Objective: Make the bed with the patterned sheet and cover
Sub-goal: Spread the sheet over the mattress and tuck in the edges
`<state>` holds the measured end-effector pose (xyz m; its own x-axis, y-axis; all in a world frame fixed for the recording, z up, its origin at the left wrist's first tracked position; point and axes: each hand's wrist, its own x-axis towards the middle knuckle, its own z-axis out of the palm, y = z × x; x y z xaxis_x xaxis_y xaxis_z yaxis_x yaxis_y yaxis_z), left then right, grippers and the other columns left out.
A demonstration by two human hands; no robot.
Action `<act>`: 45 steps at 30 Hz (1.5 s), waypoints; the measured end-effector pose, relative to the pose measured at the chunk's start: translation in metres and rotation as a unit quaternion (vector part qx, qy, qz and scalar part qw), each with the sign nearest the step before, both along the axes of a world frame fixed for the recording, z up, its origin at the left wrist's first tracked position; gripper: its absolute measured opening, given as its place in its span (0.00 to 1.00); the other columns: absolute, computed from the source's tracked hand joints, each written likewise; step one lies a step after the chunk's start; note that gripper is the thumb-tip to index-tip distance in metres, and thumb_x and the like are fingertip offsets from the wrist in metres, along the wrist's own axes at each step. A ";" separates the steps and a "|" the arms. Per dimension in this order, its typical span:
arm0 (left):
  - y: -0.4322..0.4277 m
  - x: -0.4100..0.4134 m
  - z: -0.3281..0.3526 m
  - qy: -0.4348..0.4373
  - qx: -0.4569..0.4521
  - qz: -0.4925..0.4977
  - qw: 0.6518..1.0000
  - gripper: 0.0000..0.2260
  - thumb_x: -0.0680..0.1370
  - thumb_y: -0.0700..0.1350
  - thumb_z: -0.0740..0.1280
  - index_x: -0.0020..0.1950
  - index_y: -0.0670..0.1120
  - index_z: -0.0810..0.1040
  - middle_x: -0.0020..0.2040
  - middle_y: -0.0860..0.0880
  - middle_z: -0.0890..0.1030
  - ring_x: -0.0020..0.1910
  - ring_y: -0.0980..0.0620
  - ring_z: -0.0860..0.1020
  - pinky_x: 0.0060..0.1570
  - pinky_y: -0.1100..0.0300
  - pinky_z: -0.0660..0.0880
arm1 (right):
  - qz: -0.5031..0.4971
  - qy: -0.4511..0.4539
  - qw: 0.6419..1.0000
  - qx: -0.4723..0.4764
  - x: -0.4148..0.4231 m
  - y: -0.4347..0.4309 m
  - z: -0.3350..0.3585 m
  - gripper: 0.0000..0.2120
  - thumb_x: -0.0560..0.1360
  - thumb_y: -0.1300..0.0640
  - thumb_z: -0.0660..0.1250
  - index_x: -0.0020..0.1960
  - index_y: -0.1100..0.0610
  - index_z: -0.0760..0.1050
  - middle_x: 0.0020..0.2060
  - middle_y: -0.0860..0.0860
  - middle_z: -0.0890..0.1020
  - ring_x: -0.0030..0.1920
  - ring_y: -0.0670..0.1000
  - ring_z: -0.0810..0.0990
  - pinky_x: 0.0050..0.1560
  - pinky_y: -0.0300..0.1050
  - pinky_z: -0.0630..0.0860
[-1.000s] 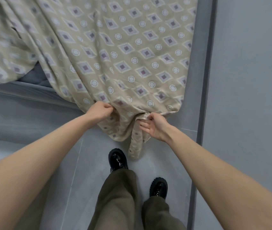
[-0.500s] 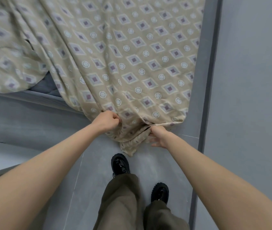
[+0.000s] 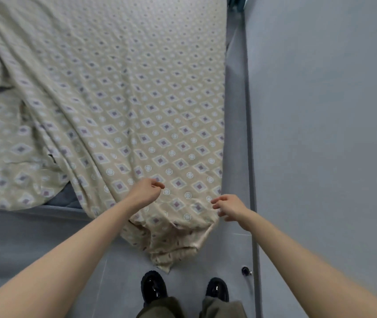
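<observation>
A beige patterned sheet (image 3: 137, 99) with diamonds and circles lies spread over the bed. Its near corner (image 3: 171, 244) hangs bunched over the foot of the bed towards the floor. My left hand (image 3: 147, 191) hovers above the sheet near the bed's foot, fingers loosely curled, holding nothing. My right hand (image 3: 230, 207) hovers at the sheet's right edge with relaxed, spread fingers, also holding nothing. A second heap of the same patterned fabric (image 3: 6, 161) lies rumpled at the left. A patch of dark mattress (image 3: 64, 197) shows between the two.
A grey wall (image 3: 320, 134) runs along the bed's right side, behind a grey bed rail (image 3: 235, 111). The grey footboard (image 3: 22, 226) lies across the lower left. My black shoes (image 3: 154, 286) stand on the grey floor below the hanging corner. A small dark fitting (image 3: 245, 270) sits by the wall.
Both hands have let go of the sheet's near corner and lifted above it. The corner now hangs loose over the bed's foot. The view has tilted up over the bed.
</observation>
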<state>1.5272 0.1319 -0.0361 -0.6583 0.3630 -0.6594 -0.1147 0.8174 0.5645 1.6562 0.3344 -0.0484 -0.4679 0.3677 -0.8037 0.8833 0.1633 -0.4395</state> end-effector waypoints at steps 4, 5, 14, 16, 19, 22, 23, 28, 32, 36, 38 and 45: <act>0.029 -0.029 0.038 0.010 0.035 0.024 0.999 0.15 0.79 0.39 0.56 0.62 0.46 0.77 0.54 0.47 0.78 0.43 0.54 0.74 0.39 0.63 0.69 | -0.020 0.018 1.000 0.008 -0.022 0.033 0.041 0.12 0.79 0.61 0.57 0.56 0.56 0.76 0.51 0.51 0.80 0.42 0.50 0.75 0.39 0.41 0.71; 0.037 -0.036 0.046 0.015 0.041 0.024 0.999 0.15 0.79 0.39 0.56 0.62 0.46 0.77 0.55 0.46 0.78 0.44 0.53 0.74 0.40 0.61 0.70 | -0.024 0.022 0.999 0.008 -0.030 0.042 0.049 0.12 0.79 0.61 0.57 0.57 0.56 0.76 0.52 0.51 0.79 0.43 0.50 0.75 0.39 0.41 0.70; 0.130 -0.131 0.038 0.016 0.060 0.061 0.996 0.15 0.79 0.41 0.58 0.64 0.47 0.74 0.62 0.45 0.76 0.55 0.47 0.75 0.49 0.58 0.70 | -0.100 0.043 0.994 -0.006 -0.143 0.140 0.038 0.16 0.80 0.63 0.54 0.64 0.64 0.73 0.51 0.59 0.78 0.37 0.49 0.70 0.35 0.41 0.67; 0.157 -0.154 0.024 0.017 0.058 0.081 0.995 0.16 0.79 0.40 0.58 0.65 0.47 0.74 0.63 0.46 0.76 0.55 0.51 0.73 0.53 0.58 0.70 | -0.119 0.034 0.992 -0.019 -0.178 0.167 0.013 0.16 0.80 0.61 0.53 0.64 0.63 0.72 0.48 0.56 0.77 0.43 0.51 0.71 0.41 0.44 0.70; 0.208 -0.188 -0.005 0.023 0.032 0.107 0.993 0.17 0.79 0.40 0.57 0.68 0.47 0.72 0.66 0.46 0.74 0.55 0.52 0.73 0.54 0.58 0.69 | -0.149 0.011 0.989 -0.017 -0.228 0.211 -0.031 0.16 0.79 0.60 0.54 0.61 0.64 0.73 0.50 0.57 0.78 0.46 0.53 0.70 0.57 0.52 0.74; 0.260 -0.217 -0.036 0.067 -0.028 0.072 0.995 0.21 0.79 0.42 0.58 0.72 0.48 0.67 0.73 0.46 0.66 0.71 0.46 0.64 0.70 0.52 0.60 | -0.199 -0.038 0.978 -0.049 -0.262 0.250 -0.069 0.08 0.79 0.61 0.55 0.45 0.62 0.72 0.57 0.60 0.76 0.48 0.54 0.71 0.61 0.52 0.74; 0.276 -0.226 -0.047 0.078 -0.043 0.059 0.994 0.22 0.79 0.42 0.57 0.74 0.49 0.64 0.75 0.45 0.62 0.74 0.45 0.58 0.72 0.51 0.54 | -0.219 -0.050 0.972 -0.068 -0.273 0.261 -0.080 0.08 0.79 0.61 0.55 0.44 0.60 0.71 0.56 0.58 0.75 0.50 0.54 0.71 0.57 0.50 0.75; 0.342 -0.269 -0.095 0.106 -0.092 0.009 0.990 0.25 0.81 0.48 0.55 0.78 0.54 0.53 0.79 0.49 0.47 0.77 0.44 0.42 0.74 0.49 0.45 | -0.310 -0.085 0.926 -0.196 -0.321 0.302 -0.130 0.18 0.82 0.54 0.55 0.71 0.58 0.64 0.67 0.56 0.70 0.64 0.58 0.71 0.60 0.51 0.71; 0.380 -0.295 -0.126 0.155 -0.110 -0.011 0.982 0.25 0.82 0.49 0.54 0.77 0.57 0.49 0.78 0.53 0.42 0.76 0.47 0.36 0.73 0.46 0.44 | -0.361 -0.174 0.864 -0.304 -0.361 0.325 -0.179 0.29 0.76 0.35 0.59 0.61 0.59 0.67 0.56 0.59 0.76 0.57 0.59 0.77 0.55 0.53 0.75; 0.398 -0.312 -0.151 0.193 -0.133 -0.058 0.970 0.25 0.82 0.52 0.51 0.77 0.59 0.44 0.77 0.53 0.37 0.75 0.48 0.32 0.72 0.42 0.40 | -0.319 -0.226 0.867 -0.309 -0.387 0.322 -0.229 0.31 0.68 0.31 0.65 0.52 0.60 0.77 0.46 0.55 0.82 0.46 0.55 0.81 0.48 0.48 0.78; 0.404 -0.317 -0.164 0.205 -0.155 -0.096 0.962 0.25 0.82 0.53 0.49 0.76 0.60 0.41 0.77 0.53 0.35 0.74 0.48 0.31 0.72 0.41 0.38 | -0.279 -0.219 0.888 -0.293 -0.397 0.316 -0.242 0.25 0.71 0.37 0.65 0.55 0.57 0.79 0.49 0.53 0.83 0.50 0.54 0.82 0.53 0.49 0.78; 0.414 -0.318 -0.184 0.179 -0.152 -0.121 0.964 0.27 0.82 0.54 0.49 0.75 0.63 0.37 0.75 0.54 0.30 0.73 0.48 0.28 0.69 0.38 0.33 | -0.250 -0.188 0.907 -0.283 -0.405 0.318 -0.260 0.25 0.73 0.41 0.63 0.62 0.57 0.77 0.51 0.52 0.83 0.54 0.55 0.81 0.57 0.51 0.77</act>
<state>1.2090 0.5455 -0.2201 -0.7839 0.3606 -0.5054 0.2583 0.9297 0.2627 1.2509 0.6528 -0.3085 -0.0109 -0.0627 -0.9980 0.8893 -0.4570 0.0190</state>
